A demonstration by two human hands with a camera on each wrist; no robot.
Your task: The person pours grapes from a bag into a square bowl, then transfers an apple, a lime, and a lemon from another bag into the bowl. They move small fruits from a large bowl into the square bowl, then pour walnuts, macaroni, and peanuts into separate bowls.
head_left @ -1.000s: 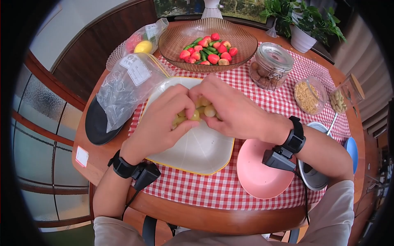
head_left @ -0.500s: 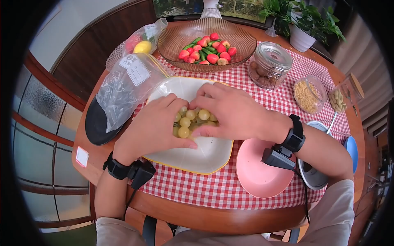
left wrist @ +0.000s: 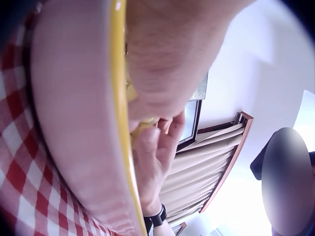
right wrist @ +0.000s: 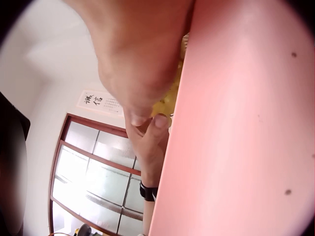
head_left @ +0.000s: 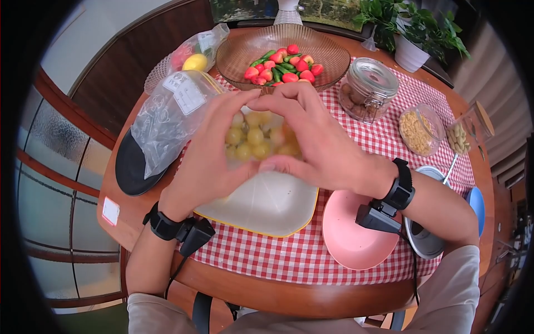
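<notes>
In the head view my left hand point(head_left: 207, 153) and my right hand point(head_left: 318, 139) curve round a bunch of pale green grapes point(head_left: 255, 136), one from each side. Both thumbs come together at the near side, and the fingertips come close at the far side. The grapes show between the hands, slightly blurred, over a white dish point(head_left: 267, 206) with a yellow rim. That rim point(left wrist: 119, 105) crosses the left wrist view, where the left hand hides most of the grapes. Yellow-green grapes point(right wrist: 170, 98) peek out past the right hand in the right wrist view.
A pink bowl point(head_left: 356, 239) stands right of the dish. Behind are a ribbed brown bowl point(head_left: 236, 67) of red fruits and green vegetables and a clip-lid jar point(head_left: 370, 92). A clear plastic bag point(head_left: 167, 122) overlaps a black plate point(head_left: 133, 172) at left.
Both hands gathered inward over the grapes, then spread round them, and now arch higher with fingertips further toward the far side. The grapes appear larger and further from me than half a second ago.
</notes>
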